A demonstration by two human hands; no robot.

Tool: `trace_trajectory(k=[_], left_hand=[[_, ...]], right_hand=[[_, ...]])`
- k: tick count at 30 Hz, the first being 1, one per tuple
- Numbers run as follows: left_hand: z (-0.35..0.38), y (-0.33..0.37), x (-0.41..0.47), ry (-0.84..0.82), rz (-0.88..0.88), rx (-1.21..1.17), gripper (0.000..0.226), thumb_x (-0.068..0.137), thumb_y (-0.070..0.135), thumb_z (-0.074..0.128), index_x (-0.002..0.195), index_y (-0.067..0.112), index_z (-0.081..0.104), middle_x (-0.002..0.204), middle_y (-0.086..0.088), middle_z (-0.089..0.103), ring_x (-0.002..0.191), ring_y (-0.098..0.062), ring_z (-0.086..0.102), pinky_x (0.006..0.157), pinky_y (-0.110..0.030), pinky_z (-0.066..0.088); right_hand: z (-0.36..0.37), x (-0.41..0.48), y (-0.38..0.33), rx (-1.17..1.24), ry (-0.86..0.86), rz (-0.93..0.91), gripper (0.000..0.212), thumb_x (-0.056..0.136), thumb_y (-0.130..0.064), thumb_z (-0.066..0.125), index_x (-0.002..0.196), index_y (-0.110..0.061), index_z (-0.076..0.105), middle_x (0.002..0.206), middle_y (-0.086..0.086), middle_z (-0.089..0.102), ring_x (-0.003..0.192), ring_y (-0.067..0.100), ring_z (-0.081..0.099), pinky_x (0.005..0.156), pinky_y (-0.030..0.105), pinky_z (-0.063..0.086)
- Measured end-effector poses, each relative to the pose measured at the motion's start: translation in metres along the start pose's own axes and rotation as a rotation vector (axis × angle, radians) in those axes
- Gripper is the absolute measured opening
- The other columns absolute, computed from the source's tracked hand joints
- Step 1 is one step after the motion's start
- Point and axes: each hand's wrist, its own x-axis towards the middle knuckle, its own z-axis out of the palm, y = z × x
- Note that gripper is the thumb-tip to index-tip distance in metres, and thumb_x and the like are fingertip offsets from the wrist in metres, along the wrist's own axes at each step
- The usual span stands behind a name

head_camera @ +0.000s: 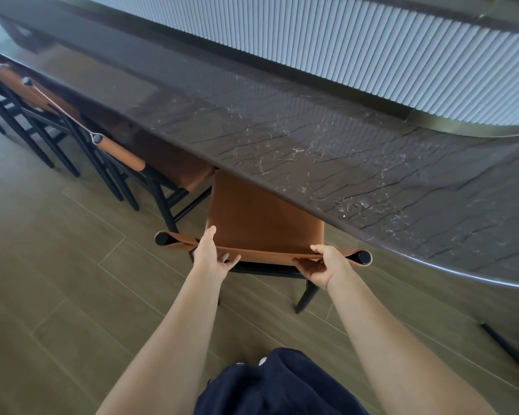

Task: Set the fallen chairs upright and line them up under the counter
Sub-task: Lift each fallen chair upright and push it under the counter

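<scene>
The step in hand looks like the lining-up: the chair at the centre of the frame stands upright on its black legs, and its tan leather seat is partly tucked beneath the near edge of the worktop. Both hands hold the top of its backrest. The left hand pinches the leather band near its left end, with the thumb laid forward over it and the fingers curled below. The right hand grips it just inside the right end-cap in the same way.

The next move probably calls for an even push from both arms, keeping the backrest parallel to the worktop edge and matched to the neighbouring chair, which is just to the left and pushed in. A further chair sits at the upper left, also under the edge.

The worktop is dark, glossy, veined stone that runs diagonally across the frame, with a pale ribbed panel above it. The floor is greyish wood-look planks. A dark blue garment shows at the bottom centre.
</scene>
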Motion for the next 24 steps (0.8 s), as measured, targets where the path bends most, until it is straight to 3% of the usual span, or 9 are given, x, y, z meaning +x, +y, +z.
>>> trace_trajectory(k=[3, 7, 10, 16, 20, 24], left_hand=[[0.002, 0.003, 0.005, -0.005, -0.018, 0.035, 0.048, 0.092, 0.029, 0.062, 0.134, 0.014, 0.045, 0.133, -0.017, 0.046, 0.116, -0.035, 0.049, 0.080, -0.056, 0.053], [0.004, 0.005, 0.011, 0.006, -0.043, 0.066, 0.044, 0.094, 0.024, 0.060, 0.134, 0.016, 0.046, 0.135, -0.018, 0.043, 0.116, -0.037, 0.049, 0.070, -0.054, 0.056], [0.002, 0.008, 0.017, 0.009, -0.071, 0.081, 0.041, 0.094, 0.022, 0.060, 0.132, 0.015, 0.047, 0.120, -0.019, 0.047, 0.109, -0.036, 0.052, 0.066, -0.054, 0.057], [0.003, 0.010, 0.023, 0.032, -0.074, 0.121, 0.034, 0.092, 0.004, 0.056, 0.124, 0.009, 0.049, 0.126, -0.020, 0.045, 0.107, -0.037, 0.054, 0.066, -0.052, 0.059], [0.002, 0.009, 0.023, -0.015, -0.069, 0.134, 0.023, 0.091, -0.004, 0.051, 0.112, 0.004, 0.054, 0.116, -0.020, 0.047, 0.101, -0.035, 0.056, 0.067, -0.048, 0.057], [-0.002, 0.013, 0.023, -0.081, -0.095, 0.147, 0.012, 0.091, -0.008, 0.049, 0.092, 0.002, 0.052, 0.097, -0.018, 0.049, 0.082, -0.032, 0.055, 0.073, -0.048, 0.056]], right_hand=[[0.001, 0.004, 0.002, 0.036, 0.017, -0.026, 0.019, 0.096, 0.003, 0.048, 0.115, 0.001, 0.046, 0.120, 0.027, 0.051, 0.113, 0.043, 0.056, 0.060, 0.050, 0.052], [0.004, 0.009, 0.003, 0.089, 0.040, -0.058, 0.029, 0.096, 0.009, 0.041, 0.125, 0.004, 0.045, 0.128, 0.029, 0.050, 0.103, 0.047, 0.055, 0.063, 0.055, 0.051], [0.004, 0.012, 0.003, 0.075, 0.085, -0.080, 0.039, 0.094, 0.011, 0.042, 0.133, 0.005, 0.044, 0.129, 0.028, 0.051, 0.105, 0.048, 0.056, 0.059, 0.055, 0.053], [0.020, 0.010, 0.013, 0.092, 0.247, -0.125, 0.038, 0.089, 0.006, 0.047, 0.126, 0.002, 0.050, 0.116, 0.024, 0.057, 0.094, 0.042, 0.062, 0.054, 0.049, 0.058], [0.046, 0.004, 0.031, 0.121, 0.253, -0.146, 0.037, 0.088, 0.006, 0.050, 0.124, -0.003, 0.049, 0.117, 0.024, 0.055, 0.099, 0.045, 0.060, 0.058, 0.054, 0.057], [0.050, 0.001, 0.034, 0.107, 0.240, -0.166, 0.039, 0.089, 0.012, 0.044, 0.126, -0.001, 0.048, 0.119, 0.026, 0.054, 0.103, 0.047, 0.057, 0.060, 0.058, 0.055]])
